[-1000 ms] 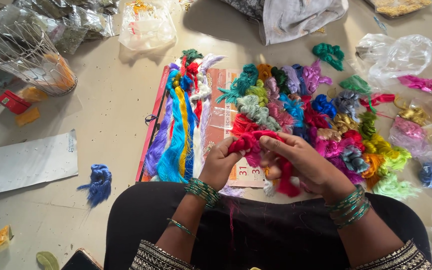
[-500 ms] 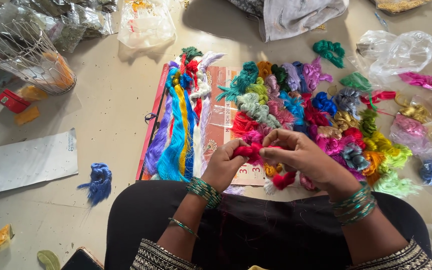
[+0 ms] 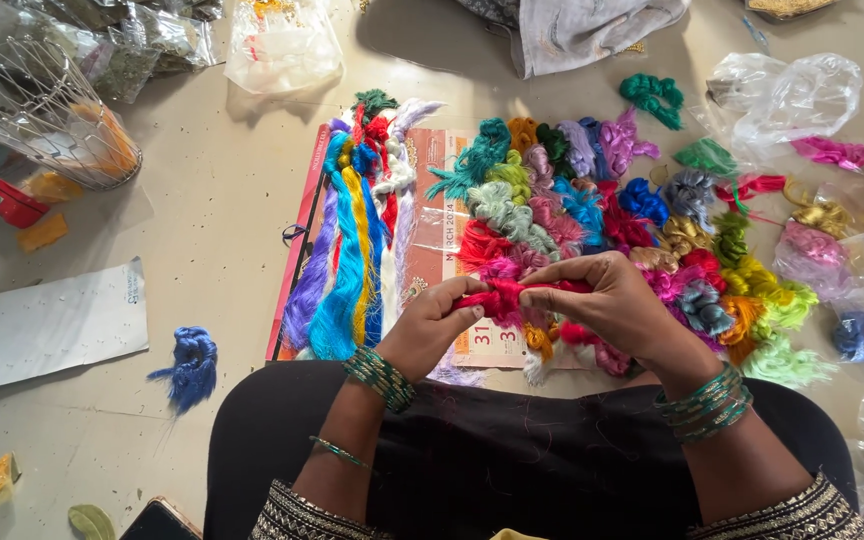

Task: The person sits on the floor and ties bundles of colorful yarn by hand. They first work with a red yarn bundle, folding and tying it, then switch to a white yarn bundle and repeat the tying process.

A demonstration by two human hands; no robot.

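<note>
Nearest the lap, the left hand (image 3: 439, 325) and right hand (image 3: 607, 305) have drawn closer over the last second — both now pinch one red thread bundle (image 3: 500, 296) between fingertips, each grip narrow and closed on it. The bundle, earlier bunched, is now pulled out sideways into a short cord just above the calendar sheet (image 3: 452, 215), so the work looks to be straightening or twisting it. Just beyond lie soft, silky skeins (image 3: 592, 210) in many colours, crimped and knotted; to their left, long smooth hanks (image 3: 347, 250) lie straight. Farther out — a loose blue tuft (image 3: 190, 362) on the floor, crinkled plastic bags (image 3: 777, 95), a wire basket (image 3: 37, 105).
</note>
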